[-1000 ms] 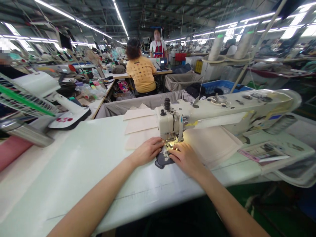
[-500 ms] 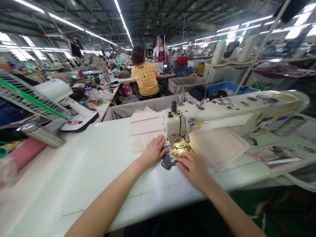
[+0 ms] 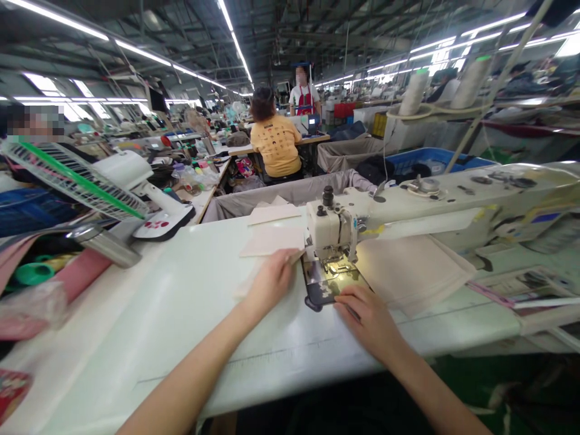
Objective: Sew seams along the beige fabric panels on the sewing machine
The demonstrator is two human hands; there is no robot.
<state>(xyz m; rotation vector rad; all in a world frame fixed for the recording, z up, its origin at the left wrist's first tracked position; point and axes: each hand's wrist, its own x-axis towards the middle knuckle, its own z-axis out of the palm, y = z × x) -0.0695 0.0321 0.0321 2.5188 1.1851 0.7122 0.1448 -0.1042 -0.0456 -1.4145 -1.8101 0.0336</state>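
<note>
My left hand (image 3: pixel 268 283) is closed on the edge of a cream fabric piece (image 3: pixel 296 256), left of the needle area. The sewing machine (image 3: pixel 327 226) stands in front of me, its lamp lighting the metal plate (image 3: pixel 324 289) under the needle. At the plate's front right corner rests my right hand (image 3: pixel 369 320), fingers bent over the edge and thumb apart below; I see nothing held in it. More cream panels (image 3: pixel 272 240) lie behind my left hand. A larger cream fabric stack (image 3: pixel 414 269) spreads right of the needle, beneath the machine arm.
On the left stand a white fan (image 3: pixel 124 175) and a steel flask (image 3: pixel 105 244). Thread cones (image 3: pixel 414 90) sit on a stand at upper right. A grey cloth-lined bin (image 3: pixel 281 190) borders the table's far edge. Beyond it a person in a yellow shirt (image 3: pixel 276 148) sits facing away.
My left hand has gone from lying flat beside the plate to pinching a fabric edge. My right hand stays at the plate's corner. The view has shifted slightly left.
</note>
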